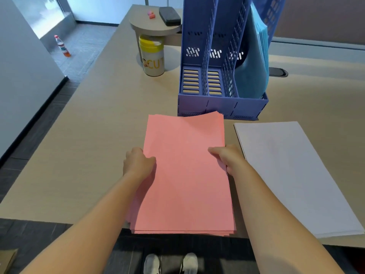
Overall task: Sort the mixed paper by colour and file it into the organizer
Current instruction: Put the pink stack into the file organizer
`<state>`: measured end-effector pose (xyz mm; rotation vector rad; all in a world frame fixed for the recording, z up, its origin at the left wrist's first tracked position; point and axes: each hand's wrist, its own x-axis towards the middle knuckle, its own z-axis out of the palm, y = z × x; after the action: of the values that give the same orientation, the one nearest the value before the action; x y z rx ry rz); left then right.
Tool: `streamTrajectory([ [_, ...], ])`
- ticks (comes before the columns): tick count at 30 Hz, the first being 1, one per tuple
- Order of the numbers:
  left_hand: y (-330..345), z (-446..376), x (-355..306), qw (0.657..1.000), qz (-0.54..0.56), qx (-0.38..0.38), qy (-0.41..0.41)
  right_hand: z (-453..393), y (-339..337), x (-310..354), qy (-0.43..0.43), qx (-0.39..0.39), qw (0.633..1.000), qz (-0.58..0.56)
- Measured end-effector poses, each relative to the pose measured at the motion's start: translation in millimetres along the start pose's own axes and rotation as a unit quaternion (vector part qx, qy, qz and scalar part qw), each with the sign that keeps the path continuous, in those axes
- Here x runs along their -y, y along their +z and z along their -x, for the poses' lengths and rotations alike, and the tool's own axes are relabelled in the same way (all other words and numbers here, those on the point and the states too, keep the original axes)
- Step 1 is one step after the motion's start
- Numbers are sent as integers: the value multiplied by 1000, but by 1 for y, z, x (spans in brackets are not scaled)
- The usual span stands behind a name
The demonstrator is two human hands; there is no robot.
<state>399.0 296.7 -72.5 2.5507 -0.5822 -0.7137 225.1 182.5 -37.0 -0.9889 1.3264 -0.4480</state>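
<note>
A stack of pink paper (185,171) lies in front of me, its near end hanging over the table's front edge. My left hand (138,163) grips its left edge, thumb on top. My right hand (227,157) grips the right edge the same way. A stack of white paper (286,175) lies flat to the right of the pink one. Behind both stands a blue organizer (221,103) with three upright slots. Blue paper (254,62) fills its right slot; the left and middle slots hold nothing.
A yellow-lidded canister (153,56) stands left of the organizer under a round grey stand (154,26) carrying a black case. A bottle (62,46) stands on the floor far left. Bare beige tabletop (94,135) spreads to the left.
</note>
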Motion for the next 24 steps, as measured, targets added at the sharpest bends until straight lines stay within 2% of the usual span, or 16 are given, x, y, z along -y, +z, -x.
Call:
streamTrajectory([
  [5, -3, 6, 0, 999, 30, -12, -15, 3, 6, 13, -81, 58, 993, 68],
  [8, -10, 6, 4, 990, 129, -41, -43, 9, 12, 27, -122, 113, 985, 40],
  [10, -18, 4, 5, 959, 271, -51, -64, 14, 15, 40, -140, 152, 978, 40],
  [12, -34, 2, 1, 897, 439, -39, -33, 20, 17, 52, -157, 191, 968, 41],
  [14, -55, -2, -6, 842, 538, -27, 13, 25, 22, 65, -168, 207, 963, 38],
  [15, -67, -3, -12, 830, 556, -28, 35, 26, 25, 73, -175, 207, 962, 38],
  [19, -113, 0, -38, 820, 558, -50, 116, 32, 39, 107, -266, 159, 944, 111],
  [24, -161, -1, -64, 794, 574, -76, 188, 44, 64, 141, -332, 147, 931, 38],
])
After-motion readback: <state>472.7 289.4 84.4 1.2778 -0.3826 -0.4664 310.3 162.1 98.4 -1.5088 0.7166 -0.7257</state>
